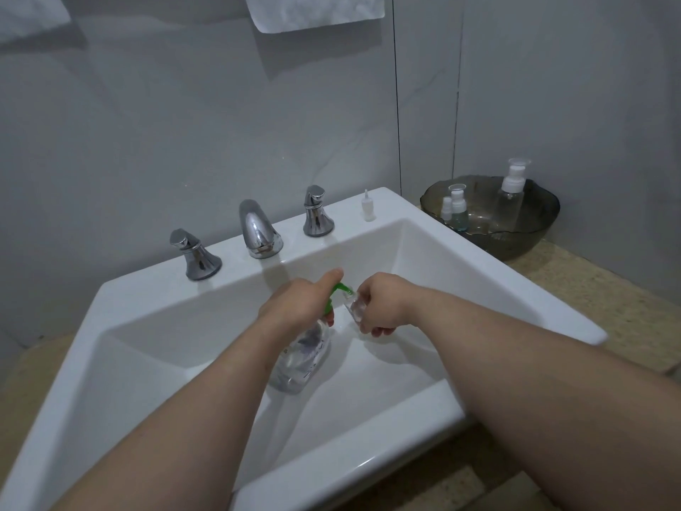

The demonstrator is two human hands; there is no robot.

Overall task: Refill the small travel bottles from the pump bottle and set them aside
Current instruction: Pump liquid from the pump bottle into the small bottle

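Holding the pump bottle [302,357] by its neck in the left hand [294,304], curled tight round it, with one finger up on the green pump [341,287]. Pinching the small travel bottle [355,307] in the right hand [383,307], tipped over, its mouth right at the green spout. Both held over the middle of the sink [479,252].

Could miss that tiny mouth and squirt liquid down into the basin after one small wobble away from the spout. Could spill over the top from too many pumps. Might turn slippery from spilled liquid and drop. Might also bump the small white cap [367,206] off the back rim, just right of the right tap handle [317,212].

White sink with a shiny tap [258,230], set in a speckled tan counter [589,282]. Off to the right, a dark see-through bowl [534,241] with a tall clear bottle [510,204] and two shorter bottles [458,215] standing inside. Grey wall behind, and a white towel [317,11] hanging up top.
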